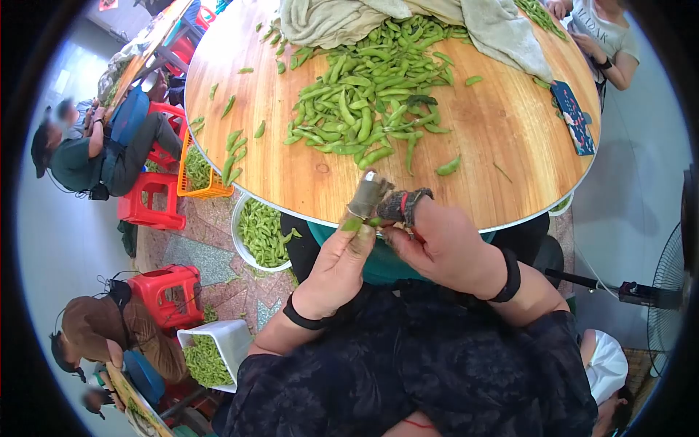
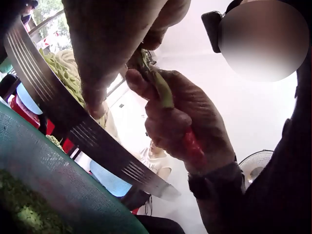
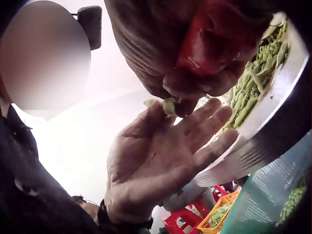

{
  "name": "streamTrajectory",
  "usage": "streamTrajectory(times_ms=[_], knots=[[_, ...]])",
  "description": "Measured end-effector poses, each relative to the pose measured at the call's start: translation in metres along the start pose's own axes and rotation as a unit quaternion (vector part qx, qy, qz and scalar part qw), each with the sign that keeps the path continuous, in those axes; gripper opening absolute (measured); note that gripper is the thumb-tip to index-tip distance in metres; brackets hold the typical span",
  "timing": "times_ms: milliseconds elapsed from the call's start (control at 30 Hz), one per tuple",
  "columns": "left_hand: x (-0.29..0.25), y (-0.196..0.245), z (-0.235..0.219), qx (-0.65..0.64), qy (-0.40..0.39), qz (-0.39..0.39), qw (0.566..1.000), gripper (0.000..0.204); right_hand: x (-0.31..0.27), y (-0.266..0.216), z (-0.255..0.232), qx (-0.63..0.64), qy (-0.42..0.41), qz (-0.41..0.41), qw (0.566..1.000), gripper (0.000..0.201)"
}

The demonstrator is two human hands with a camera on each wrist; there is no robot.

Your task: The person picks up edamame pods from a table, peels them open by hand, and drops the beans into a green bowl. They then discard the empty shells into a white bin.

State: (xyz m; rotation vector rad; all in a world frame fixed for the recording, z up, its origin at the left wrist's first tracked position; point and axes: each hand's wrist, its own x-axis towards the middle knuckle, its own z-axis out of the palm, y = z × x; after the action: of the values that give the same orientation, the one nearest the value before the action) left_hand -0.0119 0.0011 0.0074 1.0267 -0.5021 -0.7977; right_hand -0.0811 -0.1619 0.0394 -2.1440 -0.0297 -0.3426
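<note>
At the near edge of the round wooden table (image 1: 510,167) my two hands meet over a green pod (image 1: 357,223). My right hand (image 1: 389,218) pinches that pod (image 2: 158,85) between thumb and fingers, and a red handle (image 2: 192,144) lies gripped in its palm. Its fingertips are wrapped in dark tape, and a grey finger guard (image 1: 368,195) sticks up between the hands. My left hand (image 3: 195,122) is spread flat, fingers straight, its thumb side touching the pod's end (image 3: 168,105). A large heap of green pods (image 1: 371,95) lies on the table beyond the hands.
A beige cloth (image 1: 408,22) and a blue patterned case (image 1: 575,116) lie on the table. A teal mesh basket (image 2: 58,195) sits below my hands. On the floor are a white basin (image 1: 238,240), an orange crate (image 1: 191,191), a white bin and red stools. People sit around; a fan (image 1: 670,291) stands right.
</note>
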Motion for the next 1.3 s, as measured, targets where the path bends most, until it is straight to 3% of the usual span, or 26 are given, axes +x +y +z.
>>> streamTrajectory(times_ms=[67, 233, 333, 433, 500, 567, 600, 667, 733, 767, 800, 833, 867, 900, 967, 1033, 1067, 1133, 1300], knots=[[-0.001, 0.001, -0.002, 0.021, -0.011, -0.014, 1.000, 0.041, 0.004, -0.001, -0.009, -0.099, -0.019, -0.064, 0.993, 0.022], [-0.001, -0.002, 0.003, 0.027, -0.015, -0.032, 0.999, 0.041, 0.006, -0.009, -0.023, -0.125, -0.041, -0.103, 0.986, 0.018], [0.005, -0.003, 0.012, 0.058, -0.038, 0.018, 0.997, 0.042, 0.000, -0.007, -0.021, -0.155, -0.044, -0.136, 0.977, 0.016], [0.006, 0.003, 0.017, -0.007, 0.005, 0.044, 0.999, 0.043, -0.001, 0.003, -0.019, -0.152, -0.038, -0.203, 0.967, 0.016], [0.003, 0.012, 0.005, 0.119, -0.020, -0.019, 0.992, 0.044, 0.000, 0.004, -0.025, -0.143, -0.034, -0.243, 0.959, 0.017], [0.000, 0.018, 0.000, 0.123, -0.045, -0.049, 0.990, 0.040, 0.001, -0.005, -0.038, -0.223, -0.062, -0.310, 0.922, 0.025], [-0.001, 0.020, -0.002, 0.125, -0.070, -0.079, 0.987, 0.037, -0.001, -0.004, -0.039, -0.224, -0.062, -0.308, 0.922, 0.025], [0.002, 0.024, 0.000, 0.100, -0.116, -0.091, 0.984, 0.028, -0.004, -0.001, -0.040, -0.192, -0.059, -0.284, 0.938, 0.063], [0.002, 0.031, 0.011, -0.039, -0.094, -0.185, 0.977, 0.020, -0.005, -0.004, -0.045, -0.191, -0.085, -0.264, 0.942, 0.057], [0.002, 0.025, 0.008, -0.039, -0.094, -0.185, 0.977, 0.020, -0.005, -0.005, -0.047, -0.191, -0.110, -0.245, 0.944, 0.051], [0.003, 0.015, 0.001, -0.023, -0.098, -0.136, 0.986, 0.017, -0.007, 0.001, -0.044, -0.191, -0.110, -0.246, 0.944, 0.051], [0.003, 0.009, -0.002, -0.007, -0.102, -0.086, 0.991, 0.014, -0.011, 0.010, -0.038, -0.131, -0.042, -0.197, 0.971, 0.044], [0.003, 0.009, 0.000, -0.006, -0.101, -0.085, 0.991, 0.014, -0.015, 0.015, -0.034, -0.070, 0.025, -0.146, 0.986, 0.039], [0.004, 0.009, 0.003, 0.059, -0.070, -0.046, 0.995, 0.011, -0.020, -0.003, -0.041, 0.001, -0.016, 0.027, 0.999, 0.028], [0.005, 0.008, 0.005, 0.124, -0.039, -0.009, 0.991, 0.008, -0.021, 0.007, -0.030, 0.030, -0.028, 0.030, 0.999, 0.022], [0.006, 0.005, 0.006, 0.283, -0.029, 0.060, 0.957, 0.003, -0.021, 0.005, -0.024, 0.100, -0.058, 0.063, 0.991, 0.016], [0.008, 0.004, 0.006, 0.283, -0.032, 0.059, 0.957, 0.003, -0.021, 0.007, -0.021, 0.101, -0.056, 0.065, 0.991, 0.016], [0.011, 0.003, 0.007, 0.363, -0.032, 0.137, 0.921, 0.006, -0.023, 0.012, -0.015, 0.096, -0.052, 0.037, 0.993, 0.017], [0.013, 0.006, 0.003, 0.463, -0.060, 0.178, 0.866, 0.013, -0.023, 0.010, -0.015, 0.075, -0.078, 0.044, 0.993, 0.018]])
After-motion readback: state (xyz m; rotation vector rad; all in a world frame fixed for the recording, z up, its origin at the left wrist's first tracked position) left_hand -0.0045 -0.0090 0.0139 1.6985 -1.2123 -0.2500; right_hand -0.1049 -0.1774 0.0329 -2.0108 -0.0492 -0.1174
